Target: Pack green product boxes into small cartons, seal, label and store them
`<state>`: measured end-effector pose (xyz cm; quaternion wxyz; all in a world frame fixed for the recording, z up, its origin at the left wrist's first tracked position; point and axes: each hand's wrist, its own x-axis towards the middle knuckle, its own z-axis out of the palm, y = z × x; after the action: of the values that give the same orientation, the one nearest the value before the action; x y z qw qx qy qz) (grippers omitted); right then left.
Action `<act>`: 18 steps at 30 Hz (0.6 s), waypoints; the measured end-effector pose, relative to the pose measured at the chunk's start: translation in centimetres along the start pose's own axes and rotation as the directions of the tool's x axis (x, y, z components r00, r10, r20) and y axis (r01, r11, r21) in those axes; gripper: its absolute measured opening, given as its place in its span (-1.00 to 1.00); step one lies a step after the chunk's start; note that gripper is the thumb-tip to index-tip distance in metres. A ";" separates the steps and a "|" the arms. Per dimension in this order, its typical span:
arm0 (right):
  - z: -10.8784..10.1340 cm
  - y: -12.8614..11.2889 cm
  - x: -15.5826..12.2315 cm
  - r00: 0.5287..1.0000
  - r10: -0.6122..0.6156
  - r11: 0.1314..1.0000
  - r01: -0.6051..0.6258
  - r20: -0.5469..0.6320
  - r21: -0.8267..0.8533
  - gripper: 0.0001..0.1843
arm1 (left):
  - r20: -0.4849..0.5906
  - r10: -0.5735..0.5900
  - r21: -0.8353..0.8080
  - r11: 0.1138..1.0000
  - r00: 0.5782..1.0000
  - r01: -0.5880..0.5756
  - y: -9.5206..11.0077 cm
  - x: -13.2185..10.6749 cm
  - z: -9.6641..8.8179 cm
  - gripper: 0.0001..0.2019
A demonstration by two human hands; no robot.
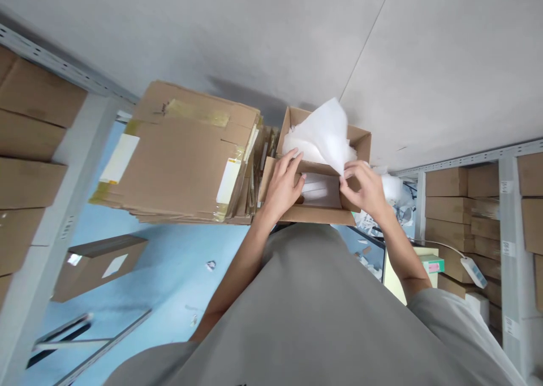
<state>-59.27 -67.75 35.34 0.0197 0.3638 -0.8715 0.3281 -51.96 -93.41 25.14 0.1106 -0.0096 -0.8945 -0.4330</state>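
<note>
A thin white foam sheet point(323, 129) rises in a fold over a carton of foam sheets. My right hand point(362, 187) pinches its lower corner between thumb and fingertips. My left hand point(283, 183) rests over the left side of the nearer open cardboard box point(314, 215), thumb and fingers apart, its fingertips close to the foam. White material point(320, 189) lies inside this nearer box; I cannot make out exactly what it is. Right behind it stands the open carton point(360, 144) with white foam sheets in it.
A stack of flattened cardboard boxes point(186, 154) stands to the left. Shelves with brown cartons point(447, 209) are at the right, and more cartons point(29, 126) at the far left. A closed box point(99, 267) lies on the blue floor. A power strip point(474, 272) hangs at right.
</note>
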 end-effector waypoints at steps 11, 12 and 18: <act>6.6 -1.5 1.8 0.536 0.274 0.924 0.084 0.798 -0.374 -0.50 | 0.018 0.076 -0.047 0.996 0.997 -0.075 -0.4 0.3 -0.8 -0.40; 7.1 -1.7 1.9 0.520 0.266 0.927 0.092 0.812 -0.363 -0.52 | 0.024 0.077 -0.048 0.996 0.997 -0.076 -0.4 0.3 -1.0 -0.41; 6.8 -1.7 -0.4 0.646 0.243 0.946 0.006 0.724 -0.323 -0.59 | 0.044 0.075 -0.056 0.996 0.996 -0.073 -0.2 -0.1 -1.4 -0.38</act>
<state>-56.52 -72.33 30.85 -0.3119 0.4013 -0.8611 0.0130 -51.65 -94.57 25.83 0.1054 -0.0559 -0.8837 -0.4525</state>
